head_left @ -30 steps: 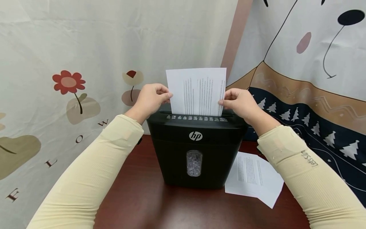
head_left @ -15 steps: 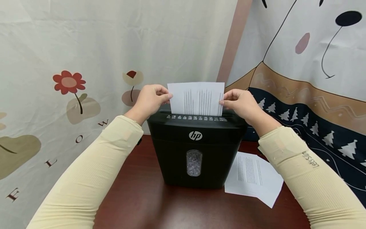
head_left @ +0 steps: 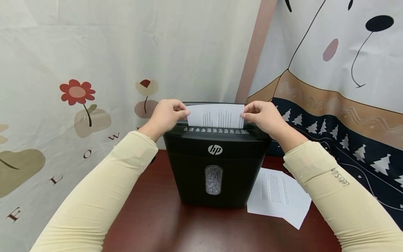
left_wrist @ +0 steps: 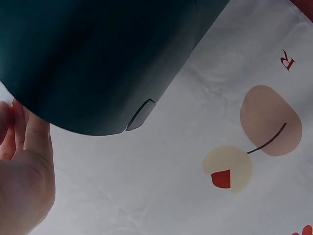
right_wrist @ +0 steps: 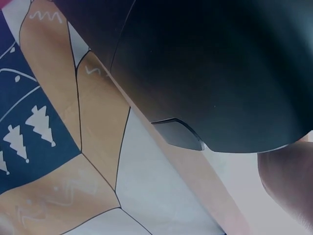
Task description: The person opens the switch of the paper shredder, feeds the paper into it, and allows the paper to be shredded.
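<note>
A black HP paper shredder (head_left: 192,168) stands upright on the table, paper shreds showing through its small front window (head_left: 213,180). A printed sheet of paper (head_left: 215,115) sticks a short way out of its top slot. My left hand (head_left: 167,115) pinches the sheet's left edge between thumb and fingers, just above the slot. At the opposite edge, my right hand (head_left: 264,115) pinches it likewise. In both wrist views the shredder body (left_wrist: 107,63) fills the upper part and hides the sheet; only part of each hand shows there.
Several printed sheets (head_left: 277,192) lie on the dark red-brown table (head_left: 151,224), right of the shredder. Behind hangs a pale curtain with flowers (head_left: 104,42); a patterned cloth with a bear and white trees (head_left: 318,115) is at the right.
The sheet has sunk steadily down into the shredder slot, so much less of it stands out. Both hands have stayed by its edges, almost in place.
</note>
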The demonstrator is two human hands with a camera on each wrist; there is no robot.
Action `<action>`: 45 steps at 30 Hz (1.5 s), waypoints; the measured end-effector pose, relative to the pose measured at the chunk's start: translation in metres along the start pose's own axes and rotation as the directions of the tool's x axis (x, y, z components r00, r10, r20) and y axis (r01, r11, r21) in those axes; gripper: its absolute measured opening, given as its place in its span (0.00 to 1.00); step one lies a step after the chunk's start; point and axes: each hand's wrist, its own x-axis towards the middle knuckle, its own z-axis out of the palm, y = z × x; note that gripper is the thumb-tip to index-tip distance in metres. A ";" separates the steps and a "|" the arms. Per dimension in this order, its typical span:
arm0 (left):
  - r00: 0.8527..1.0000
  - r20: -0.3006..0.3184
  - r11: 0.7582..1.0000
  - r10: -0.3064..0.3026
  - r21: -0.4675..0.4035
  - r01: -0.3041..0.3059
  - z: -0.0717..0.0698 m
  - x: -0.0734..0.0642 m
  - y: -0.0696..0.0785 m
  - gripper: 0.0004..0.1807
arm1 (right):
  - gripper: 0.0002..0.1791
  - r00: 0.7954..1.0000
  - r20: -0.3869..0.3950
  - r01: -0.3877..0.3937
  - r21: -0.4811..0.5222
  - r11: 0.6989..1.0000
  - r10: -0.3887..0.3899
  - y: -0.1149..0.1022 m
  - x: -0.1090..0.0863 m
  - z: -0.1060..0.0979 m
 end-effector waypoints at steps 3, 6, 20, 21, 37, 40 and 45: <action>1.000 0.007 1.000 0.004 0.008 -0.004 0.002 -0.001 -0.002 0.10 | 0.12 1.000 0.004 0.003 -0.020 1.000 -0.003 0.002 0.000 0.001; 1.000 0.020 1.000 0.015 0.019 -0.016 0.004 -0.001 -0.004 0.09 | 0.11 1.000 0.003 0.012 -0.052 0.999 -0.011 0.004 0.000 0.003; 0.997 0.016 0.995 0.072 0.070 -0.073 0.007 -0.003 -0.008 0.08 | 0.07 0.996 0.024 0.090 -0.175 0.980 -0.087 0.006 -0.001 0.008; 0.997 0.013 0.995 0.072 0.068 -0.073 0.007 -0.003 -0.008 0.08 | 0.07 0.996 0.025 0.092 -0.182 0.979 -0.089 0.006 -0.002 0.009; 0.992 -0.055 0.989 0.112 0.108 -0.105 0.012 -0.015 -0.013 0.07 | 0.05 0.985 -0.061 0.149 -0.195 0.969 -0.164 0.013 -0.012 0.007; 0.983 -0.081 0.978 0.164 0.143 -0.151 0.014 -0.021 -0.016 0.07 | 0.05 0.978 -0.089 0.167 -0.202 0.965 -0.188 0.017 -0.014 0.008; 0.962 -0.119 0.949 0.244 0.234 -0.212 0.017 -0.028 -0.023 0.10 | 0.05 0.962 -0.148 0.193 -0.217 0.957 -0.228 0.022 -0.018 0.011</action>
